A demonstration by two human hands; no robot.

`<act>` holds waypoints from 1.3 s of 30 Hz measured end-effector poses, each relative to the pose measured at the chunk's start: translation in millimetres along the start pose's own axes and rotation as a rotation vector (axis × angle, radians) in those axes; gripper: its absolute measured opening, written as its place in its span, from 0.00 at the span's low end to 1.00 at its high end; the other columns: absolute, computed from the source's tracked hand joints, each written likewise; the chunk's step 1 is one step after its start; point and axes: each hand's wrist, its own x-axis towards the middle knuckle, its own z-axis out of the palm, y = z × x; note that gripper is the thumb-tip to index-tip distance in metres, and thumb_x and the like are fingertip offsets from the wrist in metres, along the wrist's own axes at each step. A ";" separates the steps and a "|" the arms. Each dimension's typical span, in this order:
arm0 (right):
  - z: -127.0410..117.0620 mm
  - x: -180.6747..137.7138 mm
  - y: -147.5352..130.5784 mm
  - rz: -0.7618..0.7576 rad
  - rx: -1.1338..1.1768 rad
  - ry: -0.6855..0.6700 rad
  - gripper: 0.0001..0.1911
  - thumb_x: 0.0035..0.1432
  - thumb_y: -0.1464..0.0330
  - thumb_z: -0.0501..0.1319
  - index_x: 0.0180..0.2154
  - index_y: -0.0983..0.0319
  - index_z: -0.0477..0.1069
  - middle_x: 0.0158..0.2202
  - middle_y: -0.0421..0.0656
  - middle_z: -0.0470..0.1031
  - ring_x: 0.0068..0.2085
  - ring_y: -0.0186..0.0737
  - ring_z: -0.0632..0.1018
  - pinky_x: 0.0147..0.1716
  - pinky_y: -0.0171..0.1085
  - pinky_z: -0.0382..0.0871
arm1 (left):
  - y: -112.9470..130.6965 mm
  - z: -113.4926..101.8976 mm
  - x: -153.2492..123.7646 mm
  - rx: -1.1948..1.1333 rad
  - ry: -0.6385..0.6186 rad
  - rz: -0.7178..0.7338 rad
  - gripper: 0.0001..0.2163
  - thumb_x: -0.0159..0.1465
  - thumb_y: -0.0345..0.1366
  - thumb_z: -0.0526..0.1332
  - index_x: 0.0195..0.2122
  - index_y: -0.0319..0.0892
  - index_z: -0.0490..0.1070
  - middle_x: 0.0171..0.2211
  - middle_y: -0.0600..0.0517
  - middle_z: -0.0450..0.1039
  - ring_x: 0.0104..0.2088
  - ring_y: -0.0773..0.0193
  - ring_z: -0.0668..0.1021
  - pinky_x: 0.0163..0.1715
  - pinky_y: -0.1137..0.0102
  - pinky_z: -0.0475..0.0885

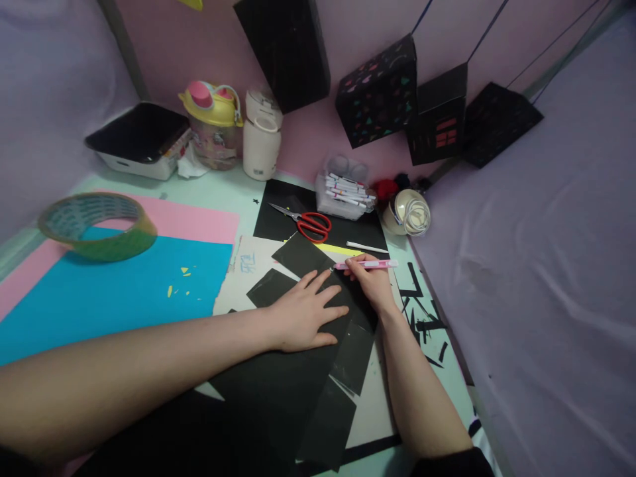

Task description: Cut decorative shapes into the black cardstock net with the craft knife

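Note:
My right hand [368,281] grips a slim pink craft knife [370,264], its tip down on black card [293,377] near my left fingertips. With fingers spread, my left hand [311,315] presses flat on the card. The card is cut into several flaps, and pale gaps show between some of them. Under it lies a cream sheet [233,271] with blue pencil marks. Red-handled scissors [313,226] rest beyond my hands on another black sheet [265,222], close to a white pen [366,247].
On the left, a big roll of tape [119,242] sits on blue paper [189,285]. Black offcuts [427,324] scatter at right. Behind stand a box of markers [342,199], a white bottle [262,149] and a yellow-lidded jug [213,136]. Black paper boxes [380,93] hang overhead.

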 end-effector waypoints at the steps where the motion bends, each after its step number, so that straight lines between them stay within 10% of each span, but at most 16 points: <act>1: -0.1 -0.2 -0.1 0.003 0.005 0.001 0.12 0.54 0.58 0.64 0.30 0.61 0.72 0.26 0.42 0.77 0.26 0.35 0.74 0.28 0.35 0.67 | 0.0 0.1 0.1 -0.001 0.000 0.000 0.27 0.66 0.57 0.54 0.62 0.53 0.63 0.64 0.45 0.58 0.68 0.38 0.50 0.63 0.46 0.45; 17: -1.3 -1.7 6.4 -0.019 0.034 0.015 0.14 0.54 0.57 0.65 0.28 0.61 0.70 0.24 0.39 0.74 0.26 0.35 0.73 0.28 0.35 0.67 | 0.5 0.8 -0.1 0.001 -0.008 0.005 0.27 0.66 0.57 0.53 0.63 0.52 0.62 0.64 0.44 0.57 0.68 0.38 0.48 0.63 0.45 0.45; 24: 3.2 -5.9 5.4 -0.156 0.045 0.072 0.21 0.62 0.57 0.57 0.54 0.58 0.70 0.36 0.45 0.79 0.32 0.40 0.78 0.34 0.40 0.73 | 0.4 1.4 0.0 -0.004 0.004 0.002 0.27 0.66 0.56 0.55 0.62 0.52 0.63 0.64 0.44 0.57 0.68 0.37 0.49 0.63 0.45 0.46; 39: 11.9 -6.5 8.6 -0.449 -0.379 -0.062 0.12 0.59 0.70 0.60 0.45 0.55 0.75 0.43 0.44 0.79 0.44 0.44 0.78 0.46 0.43 0.70 | 0.1 4.4 -0.5 0.000 0.034 0.003 0.26 0.65 0.57 0.55 0.61 0.50 0.65 0.65 0.45 0.55 0.67 0.37 0.50 0.63 0.45 0.46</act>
